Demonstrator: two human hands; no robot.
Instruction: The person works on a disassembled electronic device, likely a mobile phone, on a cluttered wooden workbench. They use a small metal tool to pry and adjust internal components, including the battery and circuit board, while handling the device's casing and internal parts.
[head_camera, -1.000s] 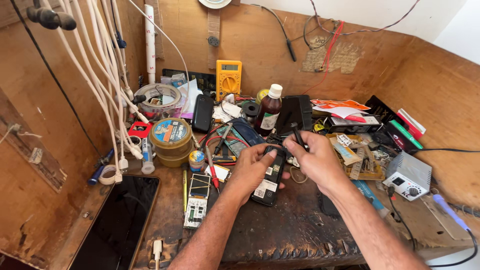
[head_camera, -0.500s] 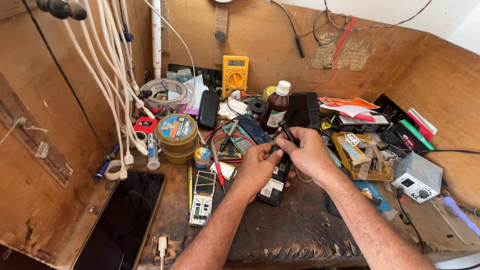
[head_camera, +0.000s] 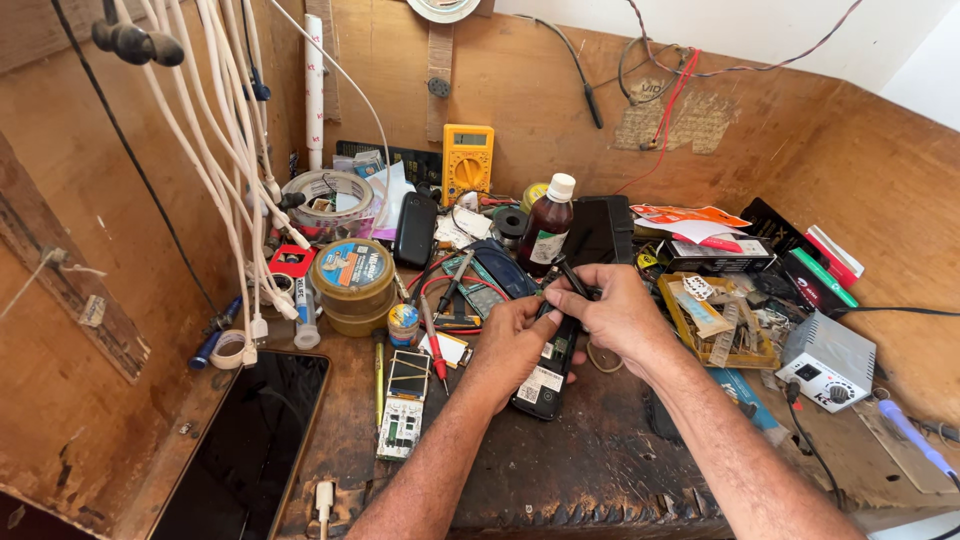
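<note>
An opened black phone (head_camera: 546, 386) lies on the dark worn bench top, its back facing up with white labels showing. My left hand (head_camera: 512, 342) grips its upper end, thumb and fingers pinched near the top edge. Touching the left fingertips from the right, my right hand (head_camera: 618, 316) holds a thin black tool (head_camera: 571, 276) that points down at the phone's top. What the fingertips cover on the phone is hidden.
Around the hands are a yellow multimeter (head_camera: 467, 163), a brown bottle (head_camera: 547, 234), a round tin (head_camera: 352, 272), a tape roll (head_camera: 326, 194), a bare circuit board (head_camera: 404, 406), a red-handled screwdriver (head_camera: 433, 347) and a parts tray (head_camera: 716, 318). White cables (head_camera: 232, 150) hang left above a dark tablet (head_camera: 246, 450). A white soldering station (head_camera: 826, 362) sits right.
Both hands stay on the phone and have drawn slightly closer together and towards me. The camera view has shifted a little.
</note>
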